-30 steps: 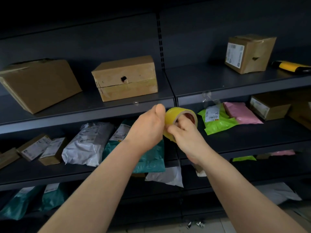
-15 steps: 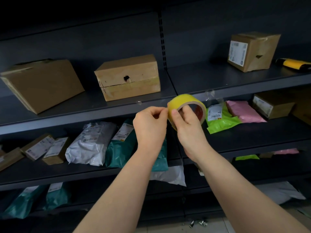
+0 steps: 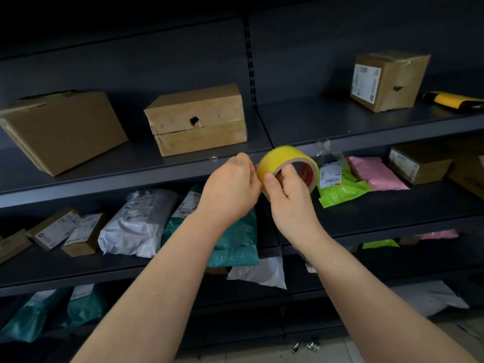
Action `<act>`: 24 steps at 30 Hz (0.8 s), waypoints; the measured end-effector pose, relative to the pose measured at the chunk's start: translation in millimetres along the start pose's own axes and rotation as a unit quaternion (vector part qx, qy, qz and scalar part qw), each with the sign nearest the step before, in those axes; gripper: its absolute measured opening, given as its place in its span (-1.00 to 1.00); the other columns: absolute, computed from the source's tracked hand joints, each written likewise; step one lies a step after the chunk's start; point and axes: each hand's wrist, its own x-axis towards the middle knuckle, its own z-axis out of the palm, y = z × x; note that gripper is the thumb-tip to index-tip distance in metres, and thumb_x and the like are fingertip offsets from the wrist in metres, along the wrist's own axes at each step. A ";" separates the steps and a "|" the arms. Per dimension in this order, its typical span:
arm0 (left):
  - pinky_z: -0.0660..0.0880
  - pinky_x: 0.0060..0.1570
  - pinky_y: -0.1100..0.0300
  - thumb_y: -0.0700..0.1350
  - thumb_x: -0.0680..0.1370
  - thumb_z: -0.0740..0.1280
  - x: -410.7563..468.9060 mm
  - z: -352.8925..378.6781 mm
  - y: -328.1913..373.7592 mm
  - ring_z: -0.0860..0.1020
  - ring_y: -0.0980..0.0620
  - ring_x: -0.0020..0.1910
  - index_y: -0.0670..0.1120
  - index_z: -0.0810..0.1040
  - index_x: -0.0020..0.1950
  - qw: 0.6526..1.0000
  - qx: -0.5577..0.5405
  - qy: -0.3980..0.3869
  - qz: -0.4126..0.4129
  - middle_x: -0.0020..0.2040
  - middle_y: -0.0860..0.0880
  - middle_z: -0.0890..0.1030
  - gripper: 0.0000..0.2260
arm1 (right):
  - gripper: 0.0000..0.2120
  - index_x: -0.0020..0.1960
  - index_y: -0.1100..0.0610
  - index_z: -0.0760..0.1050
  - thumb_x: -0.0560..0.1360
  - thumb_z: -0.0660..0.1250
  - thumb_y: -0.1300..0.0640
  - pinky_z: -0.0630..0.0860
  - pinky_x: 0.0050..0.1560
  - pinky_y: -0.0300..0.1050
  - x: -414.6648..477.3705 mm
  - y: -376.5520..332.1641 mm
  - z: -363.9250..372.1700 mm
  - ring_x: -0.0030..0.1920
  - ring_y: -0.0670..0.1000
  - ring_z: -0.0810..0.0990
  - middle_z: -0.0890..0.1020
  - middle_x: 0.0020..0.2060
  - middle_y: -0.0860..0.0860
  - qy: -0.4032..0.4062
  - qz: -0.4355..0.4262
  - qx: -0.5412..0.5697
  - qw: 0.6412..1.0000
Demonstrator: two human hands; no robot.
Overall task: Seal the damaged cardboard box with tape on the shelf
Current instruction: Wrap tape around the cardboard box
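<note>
A yellow tape roll (image 3: 281,157) is held in front of the upper shelf's edge. My right hand (image 3: 288,189) grips it with fingers through the core and thumb on the outer face. My left hand (image 3: 233,187) pinches at the roll's left side, where the tape end is hidden by the fingers. Above and left, a cardboard box with a dark hole in its front (image 3: 196,119) sits on the upper shelf (image 3: 340,124), yellowish tape along its lower half.
A tilted cardboard box (image 3: 60,129) lies at the left of the upper shelf, another dented one (image 3: 387,79) at the right beside a yellow-and-black tool (image 3: 450,100). Lower shelves hold white, teal, green and pink mailer bags and small boxes.
Both hands have risen with the tape roll toward the upper shelf edge. The roll has turned so its core opening faces me more, and the left hand now pinches its side.
</note>
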 end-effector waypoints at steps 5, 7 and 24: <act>0.51 -0.25 0.06 -0.16 0.63 0.21 -4.3 2.8 -4.6 0.59 -0.08 -0.20 -0.13 0.48 -0.04 0.988 -0.139 0.025 -0.062 -0.11 -0.11 0.60 -0.90 | -0.77 -0.04 0.28 0.40 0.62 0.17 0.10 0.42 -0.07 0.02 -0.2 5.4 -1.6 -0.13 0.04 0.53 0.57 -0.15 0.17 0.018 0.019 0.044 0.999; 0.58 -0.28 0.19 -0.17 0.65 0.23 -8.2 0.4 -4.6 0.63 0.05 -0.22 -0.12 0.57 -0.03 0.883 -0.422 0.036 -0.200 -0.11 -0.09 0.62 -0.85 | -0.66 0.05 0.29 0.42 0.56 0.15 -0.01 0.44 0.12 0.14 4.1 6.6 -5.5 0.03 0.17 0.54 0.57 -0.01 0.27 0.024 0.045 0.089 0.995; 0.61 -0.05 0.01 -0.13 0.53 0.40 2.2 16.1 16.2 0.63 0.09 -0.20 -0.02 0.63 -0.17 0.920 -0.357 0.076 -0.142 -0.25 0.05 0.66 -0.91 | -0.68 0.16 0.20 0.43 0.54 0.19 -0.02 0.49 0.22 -0.09 12.1 8.3 -5.7 0.16 -0.16 0.55 0.59 0.19 -0.08 0.045 0.019 0.144 0.988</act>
